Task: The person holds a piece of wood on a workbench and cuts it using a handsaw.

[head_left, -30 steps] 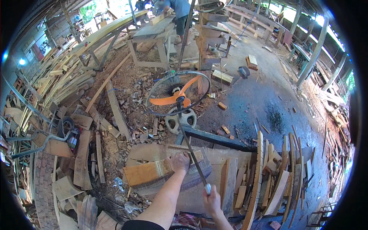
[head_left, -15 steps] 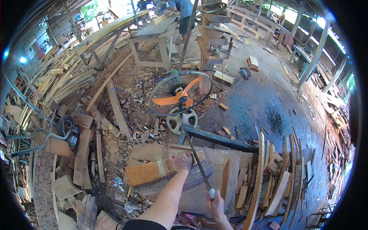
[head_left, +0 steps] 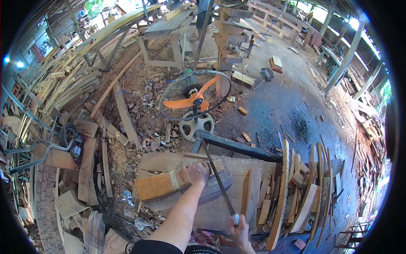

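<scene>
My right hand (head_left: 240, 233) is closed round the pale handle of a long, thin dark saw blade (head_left: 218, 178), which slants away from me across the right end of a wooden block. My left hand (head_left: 197, 173) has its fingers curled on that orange-brown block (head_left: 156, 188), just left of the blade, gripping it. The block has a grey, weathered side and rests on a wide brown board (head_left: 150, 161). Curved wooden strips (head_left: 282, 199) stand or lie in a row at the board's right.
An orange-bladed fan (head_left: 177, 102) stands just beyond the board, near a dark beam (head_left: 241, 147). Offcuts (head_left: 89, 169) and a metal-tube frame (head_left: 46, 156) crowd the left. A person (head_left: 203, 15) stands beyond a wooden bench (head_left: 167, 25). A concrete floor (head_left: 304, 106) with dark stains extends rightward.
My right hand and the saw handle have moved back toward me and slightly right, drawing the blade along. My left hand stays on the block. The view has shifted slightly.
</scene>
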`<move>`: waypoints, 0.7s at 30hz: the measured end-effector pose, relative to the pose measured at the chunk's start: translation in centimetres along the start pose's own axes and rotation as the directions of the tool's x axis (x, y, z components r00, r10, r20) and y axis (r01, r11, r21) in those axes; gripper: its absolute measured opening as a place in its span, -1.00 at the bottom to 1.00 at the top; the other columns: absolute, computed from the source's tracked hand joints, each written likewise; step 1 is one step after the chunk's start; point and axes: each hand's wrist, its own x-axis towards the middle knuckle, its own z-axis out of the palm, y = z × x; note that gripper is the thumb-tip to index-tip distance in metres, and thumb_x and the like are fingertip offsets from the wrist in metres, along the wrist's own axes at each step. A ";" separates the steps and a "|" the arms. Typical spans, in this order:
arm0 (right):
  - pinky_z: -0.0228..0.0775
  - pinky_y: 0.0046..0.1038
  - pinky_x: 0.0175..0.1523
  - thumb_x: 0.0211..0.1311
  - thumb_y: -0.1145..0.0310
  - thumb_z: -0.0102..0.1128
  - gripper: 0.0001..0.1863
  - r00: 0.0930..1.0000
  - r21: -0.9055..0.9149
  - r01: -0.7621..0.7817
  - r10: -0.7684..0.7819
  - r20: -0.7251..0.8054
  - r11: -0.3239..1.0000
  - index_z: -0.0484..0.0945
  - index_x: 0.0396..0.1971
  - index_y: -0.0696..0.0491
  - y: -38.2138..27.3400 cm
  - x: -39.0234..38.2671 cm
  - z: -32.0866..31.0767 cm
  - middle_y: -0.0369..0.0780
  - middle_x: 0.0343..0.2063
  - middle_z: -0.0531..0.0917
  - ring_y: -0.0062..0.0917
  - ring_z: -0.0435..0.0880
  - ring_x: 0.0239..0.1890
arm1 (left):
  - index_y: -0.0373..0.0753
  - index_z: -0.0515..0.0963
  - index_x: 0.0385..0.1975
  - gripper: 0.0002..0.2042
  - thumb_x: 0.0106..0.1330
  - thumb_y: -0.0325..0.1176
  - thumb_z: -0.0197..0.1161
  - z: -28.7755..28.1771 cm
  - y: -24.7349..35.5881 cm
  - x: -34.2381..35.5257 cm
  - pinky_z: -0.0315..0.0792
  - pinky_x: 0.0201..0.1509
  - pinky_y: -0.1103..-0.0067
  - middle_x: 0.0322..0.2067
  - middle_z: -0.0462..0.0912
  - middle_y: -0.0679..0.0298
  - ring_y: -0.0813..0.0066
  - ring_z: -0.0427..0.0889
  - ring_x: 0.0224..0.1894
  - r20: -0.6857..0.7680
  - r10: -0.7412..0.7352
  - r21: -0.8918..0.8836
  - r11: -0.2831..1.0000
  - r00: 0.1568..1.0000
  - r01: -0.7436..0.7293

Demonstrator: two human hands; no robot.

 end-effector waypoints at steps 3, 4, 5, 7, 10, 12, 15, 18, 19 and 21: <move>0.33 -0.06 -0.42 0.24 0.34 0.16 -0.78 0.999 0.002 -0.043 0.043 -0.002 0.999 0.31 -0.35 0.09 -0.9 -1.5 -1.2 0.08 -0.56 0.54 0.09 0.55 -0.45 | -0.12 0.69 -0.52 -0.63 0.31 -0.14 -0.06 0.4 0.3 0.0 0.14 0.10 0.24 -0.37 0.70 0.24 0.28 0.54 -0.13 -0.044 0.023 -0.025 0.999 0.999 -0.024; 0.33 -0.06 -0.42 0.25 0.34 0.15 -0.79 0.998 -0.011 -0.066 0.067 0.010 0.998 0.31 -0.35 0.10 -1.6 -1.1 -1.1 0.08 -0.55 0.55 0.09 0.55 -0.45 | -0.12 0.69 -0.52 -0.63 0.31 -0.14 -0.06 0.6 0.1 -0.1 0.14 0.10 0.24 -0.37 0.70 0.24 0.28 0.54 -0.13 -0.042 0.021 -0.022 1.000 0.999 -0.022; 0.33 -0.06 -0.42 0.25 0.34 0.15 -0.79 0.998 -0.010 -0.064 0.064 0.005 0.998 0.31 -0.35 0.10 -1.9 0.4 -0.5 0.08 -0.55 0.55 0.09 0.55 -0.45 | -0.13 0.69 -0.52 -0.63 0.31 -0.14 -0.05 0.8 0.2 0.0 0.14 0.10 0.24 -0.37 0.70 0.24 0.28 0.54 -0.13 -0.036 0.024 -0.030 0.999 0.999 -0.025; 0.37 -0.11 -0.41 0.24 0.33 0.16 -0.78 1.000 -0.010 0.003 -0.003 0.004 1.000 0.32 -0.38 0.10 -1.5 4.6 1.7 0.06 -0.55 0.54 0.08 0.56 -0.45 | -0.13 0.69 -0.52 -0.63 0.30 -0.14 -0.05 1.8 0.5 0.1 0.14 0.10 0.23 -0.37 0.70 0.24 0.28 0.55 -0.13 -0.031 0.034 -0.037 0.999 0.999 -0.036; 0.37 -0.14 -0.41 0.24 0.33 0.17 -0.77 1.000 -0.063 0.031 -0.031 -0.002 0.998 0.32 -0.38 0.11 -1.4 7.3 2.9 0.05 -0.56 0.54 0.08 0.56 -0.46 | -0.15 0.69 -0.52 -0.63 0.30 -0.14 -0.05 2.7 0.1 -0.1 0.14 0.10 0.22 -0.37 0.70 0.23 0.28 0.55 -0.13 -0.087 0.057 -0.054 0.997 0.995 -0.062; 0.37 -0.14 -0.41 0.24 0.32 0.17 -0.77 1.000 -0.070 0.025 -0.024 0.014 0.997 0.32 -0.38 0.11 -1.0 4.8 1.4 0.05 -0.56 0.54 0.08 0.55 -0.46 | -0.16 0.69 -0.52 -0.63 0.30 -0.14 -0.04 2.0 0.0 0.1 0.14 0.10 0.22 -0.36 0.70 0.23 0.28 0.55 -0.13 -0.044 0.024 -0.066 0.997 0.999 -0.027; 0.36 -0.13 -0.41 0.24 0.32 0.17 -0.76 0.999 -0.020 -0.026 0.027 0.034 0.999 0.31 -0.39 0.11 -0.7 -0.6 -1.4 0.05 -0.56 0.54 0.08 0.55 -0.47 | -0.16 0.69 -0.52 -0.63 0.30 -0.15 -0.05 1.5 -0.2 0.1 0.14 0.09 0.22 -0.36 0.71 0.22 0.27 0.55 -0.13 -0.062 0.015 -0.046 0.999 0.998 -0.018; 0.35 -0.13 -0.42 0.25 0.32 0.17 -0.76 0.999 0.022 -0.037 0.037 0.019 0.999 0.30 -0.41 0.10 -1.2 -0.2 -1.1 0.05 -0.57 0.53 0.07 0.54 -0.48 | -0.15 0.70 -0.53 -0.63 0.30 -0.15 -0.05 0.4 0.2 0.0 0.15 0.09 0.24 -0.36 0.71 0.21 0.26 0.55 -0.13 -0.015 0.011 -0.072 0.997 1.000 -0.012; 0.34 -0.13 -0.43 0.25 0.31 0.16 -0.75 1.000 0.010 0.005 -0.005 0.000 1.000 0.29 -0.41 0.10 -1.3 1.2 -0.3 0.04 -0.58 0.53 0.06 0.54 -0.49 | -0.15 0.70 -0.53 -0.63 0.30 -0.15 -0.05 0.3 0.4 0.0 0.15 0.09 0.24 -0.36 0.71 0.21 0.26 0.55 -0.13 -0.019 0.010 -0.072 0.997 1.000 -0.011; 0.32 -0.13 -0.44 0.26 0.31 0.16 -0.75 1.000 0.008 0.021 -0.021 -0.005 1.000 0.29 -0.41 0.10 -0.8 6.0 2.2 0.03 -0.59 0.52 0.05 0.54 -0.50 | -0.15 0.69 -0.53 -0.63 0.30 -0.15 -0.04 0.4 0.9 -0.2 0.16 0.07 0.27 -0.36 0.71 0.21 0.25 0.55 -0.13 -0.022 0.031 -0.059 0.998 0.999 -0.032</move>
